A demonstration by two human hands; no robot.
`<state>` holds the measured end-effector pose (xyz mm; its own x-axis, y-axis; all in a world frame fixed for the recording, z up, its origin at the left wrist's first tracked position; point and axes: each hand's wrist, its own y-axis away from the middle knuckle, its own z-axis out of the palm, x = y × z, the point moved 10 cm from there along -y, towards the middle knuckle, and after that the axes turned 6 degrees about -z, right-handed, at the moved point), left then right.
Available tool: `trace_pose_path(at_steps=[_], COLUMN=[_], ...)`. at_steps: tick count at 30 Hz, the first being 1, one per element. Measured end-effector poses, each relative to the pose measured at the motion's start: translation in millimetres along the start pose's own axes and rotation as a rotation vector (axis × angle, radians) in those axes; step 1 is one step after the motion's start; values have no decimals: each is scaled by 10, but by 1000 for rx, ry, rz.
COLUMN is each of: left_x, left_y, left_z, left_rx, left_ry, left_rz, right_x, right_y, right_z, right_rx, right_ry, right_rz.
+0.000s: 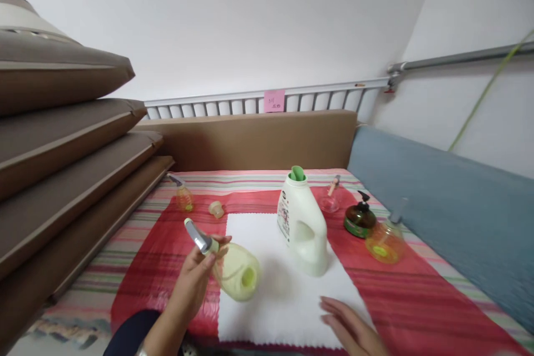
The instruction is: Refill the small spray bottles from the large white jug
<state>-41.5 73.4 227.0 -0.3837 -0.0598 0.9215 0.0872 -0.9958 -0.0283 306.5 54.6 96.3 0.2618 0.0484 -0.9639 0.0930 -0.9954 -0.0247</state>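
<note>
Gripped at its neck by my left hand [198,270] is a translucent yellow-green bottle [236,272] with a grey-topped dispenser head [198,236]. It leans, its head toward the upper left and its base toward the lower right, over the left edge of a white cloth [271,317]. My right hand [348,322] is empty at the cloth's lower right, fingers stretched out. Between and beyond my hands a large white jug [306,228] stands upright on the cloth, its green pouring spout [297,173] showing uncapped. A pale translucent cap [216,209] lies left of the cloth.
On the red sheet [146,256] are an orange-tinted bottle [183,197], a clear pinkish bottle [330,199], a dark pump bottle [359,218] and a yellow-orange bottle [386,242]. Stacked brown cushions [75,122] rise at left; a blue padded panel [442,206] borders the right.
</note>
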Motion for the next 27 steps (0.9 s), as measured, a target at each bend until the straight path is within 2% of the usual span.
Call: trace_pose_path(at_steps=[1, 2, 3, 5, 8, 10, 13, 15, 17, 18, 19, 20, 21, 23, 24, 25, 27], left_x=[26, 50, 69, 84, 79, 98, 135, 142, 147, 150, 157, 166, 173, 171, 163, 152, 133], left_y=[27, 52, 78, 137, 261, 354, 459, 486, 490, 488, 486, 484, 483, 484, 487, 491, 503], left_z=[109, 208, 291, 398, 441, 424, 386, 368, 367, 378, 398, 427, 466, 553, 586, 603, 582], left_rx=[-55, -105, -146, -198, -229, -212, -116, -22, 55, 81, 96, 100, 91, 43, 18, 1, 6], left_ry=[47, 82, 103, 112, 90, 63, -26, -55, -10, 21, 45, 57, 58, 58, 73, 96, 145], left_rz=[-10, -19, -27, -41, -42, 2, 93, 135, 166, 177, 189, 198, 201, 188, 180, 171, 166], right_x=[-70, -206, -392, -825, -1234, -1274, -1182, -1125, -1090, -1072, -1052, -1029, -1005, -969, -958, -950, -955], right_y=[59, 117, 150, 203, 239, 257, 233, 151, 63, 46, 46, 57, 87, 209, 253, 261, 205], right_z=[298, 660, 970, 1486, 1843, 1952, 1999, 1900, 1680, 1580, 1533, 1552, 1630, 1817, 1853, 1847, 1771], right_rx=[-66, -188, -285, -544, -755, -770, -663, -501, -275, -186, -152, -183, -274, -525, -613, -656, -642], right_ry=[-210, -428, -618, -900, -1147, -1221, -1249, -1229, -1188, -1177, -1183, -1205, -1233, -1264, -1258, -1246, -1227], right_rz=[166, 293, 369, 423, 399, 408, 377, 254, 82, 29, 20, 59, 144, 351, 406, 415, 344])
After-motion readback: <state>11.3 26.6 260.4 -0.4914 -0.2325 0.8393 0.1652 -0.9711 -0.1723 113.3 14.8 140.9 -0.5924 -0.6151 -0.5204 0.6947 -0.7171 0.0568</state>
